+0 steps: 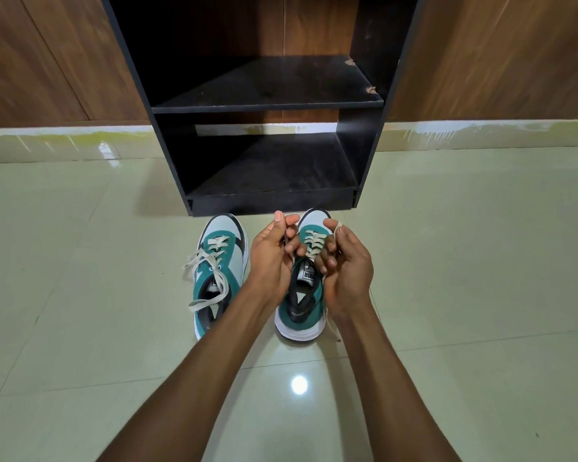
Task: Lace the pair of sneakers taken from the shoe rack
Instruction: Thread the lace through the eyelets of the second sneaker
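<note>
At frame centre, both forearms reach forward over the floor (447,261). The left hand (271,258) and right hand (346,271), palms facing inward, each pinch a lace end above the right sneaker (301,301); the left sneaker (219,275) sits just beside, before the shoe rack (267,101).

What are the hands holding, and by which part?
Each hand, left hand and right hand, pinches one loose end of the right sneaker's lace, above its tongue.

Two sneakers on the floor (80,295): left sneaker (219,271) beside right sneaker (306,295); shoe rack (267,105) just beyond them.
</note>
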